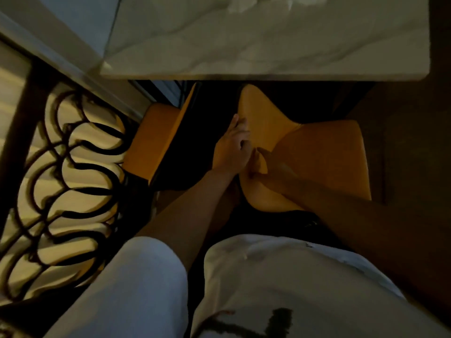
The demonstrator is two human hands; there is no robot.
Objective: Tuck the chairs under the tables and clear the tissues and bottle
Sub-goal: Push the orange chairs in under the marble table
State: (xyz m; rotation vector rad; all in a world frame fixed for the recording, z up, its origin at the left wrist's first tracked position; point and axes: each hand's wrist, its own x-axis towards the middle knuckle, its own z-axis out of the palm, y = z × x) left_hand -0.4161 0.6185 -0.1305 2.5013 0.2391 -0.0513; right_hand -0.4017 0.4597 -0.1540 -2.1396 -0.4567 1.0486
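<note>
An orange upholstered chair [322, 157] stands on the floor just below the near edge of the marble table [268, 45]. Its curved backrest runs along its left side and its seat spreads to the right. My left hand [233, 145] grips the backrest's outer face, fingers wrapped over the top edge. My right hand [260, 163] clamps the same backrest from the seat side. A second orange chair [151, 140] sits to the left, partly under the table. A pale crumpled shape [246, 3] lies at the table's far edge, too blurred to identify. No bottle is in view.
A dark metal scrollwork railing [63, 179] over a lit striped panel runs along the left side. A glass pane and metal frame [80, 45] border the table's left edge. Dark floor lies to the right of the chair [410, 154]. My white shirt fills the bottom.
</note>
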